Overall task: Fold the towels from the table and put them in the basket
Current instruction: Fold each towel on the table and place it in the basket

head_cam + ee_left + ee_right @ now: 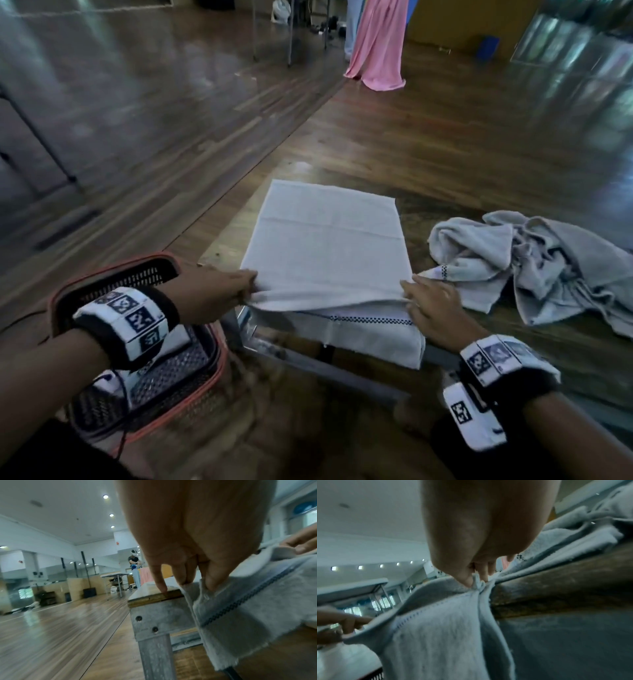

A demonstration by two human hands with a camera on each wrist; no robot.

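A white towel lies flat on the wooden table, its near end with a dark dotted stripe hanging over the table's front edge. My left hand pinches the towel's near left corner; in the left wrist view the left hand pinches the towel between thumb and fingers. My right hand pinches the near right corner; in the right wrist view the right hand grips the bunched towel. A dark mesh basket with an orange rim stands on the floor at the lower left.
A crumpled heap of grey-white towels lies on the table to the right. The table's metal leg stands by its left corner. A pink cloth hangs at the far end of the wooden floor, and another person stands far off.
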